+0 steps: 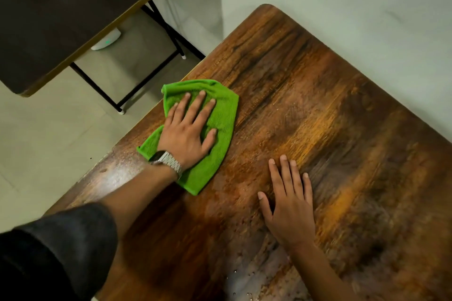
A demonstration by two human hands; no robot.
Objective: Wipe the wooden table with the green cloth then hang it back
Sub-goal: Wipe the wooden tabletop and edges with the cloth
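The green cloth [221, 127] lies crumpled on the wooden table [330, 110], near the table's left edge. My left hand [188, 129], with a metal watch on the wrist, presses flat on top of the cloth with fingers spread. My right hand [289, 205] rests flat on the bare wood to the right of the cloth, palm down, holding nothing. Small water drops sit on the wood near the bottom of the view.
A dark second table [56, 14] on black metal legs [156, 73] stands to the upper left, across a gap of pale tiled floor [49, 134]. A white device [107, 40] lies on the floor beneath it. A pale wall [354, 7] runs along the wooden table's far side.
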